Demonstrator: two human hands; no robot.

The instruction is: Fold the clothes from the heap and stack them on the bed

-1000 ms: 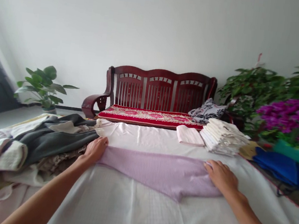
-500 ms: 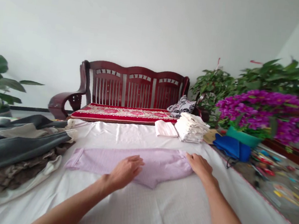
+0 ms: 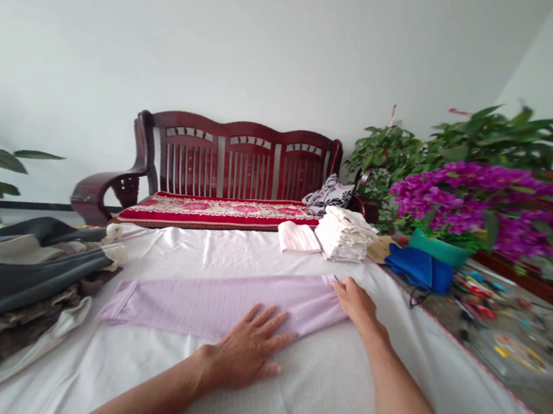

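Note:
A pair of lilac ribbed pants (image 3: pixel 184 300), folded into a long strip, lies across the white cloth (image 3: pixel 333 402). Its cuff is at the left and the waist end at the right. My left hand (image 3: pixel 252 345) rests flat with fingers spread, the fingertips on the lower edge of the pants and the palm partly over the cloth. At the upper right corner, my right hand (image 3: pixel 358 304) pinches the waist end between thumb and fingers. The fabric there is drawn into small creases.
A heap of dark and grey clothes (image 3: pixel 20 276) lies at left. Behind the pants sit a stack of folded white clothes (image 3: pixel 343 235) and a folded pale pink piece (image 3: pixel 297 238). A blue cloth bag (image 3: pixel 420 268), purple flowers (image 3: pixel 488 206) and small clutter occupy the right; a wooden bench (image 3: pixel 222 160) stands behind.
The pointed crotch part that stuck out toward me is now tucked in, making the lower edge straighter. My left hand has come down flat and spread. The view has shifted slightly right.

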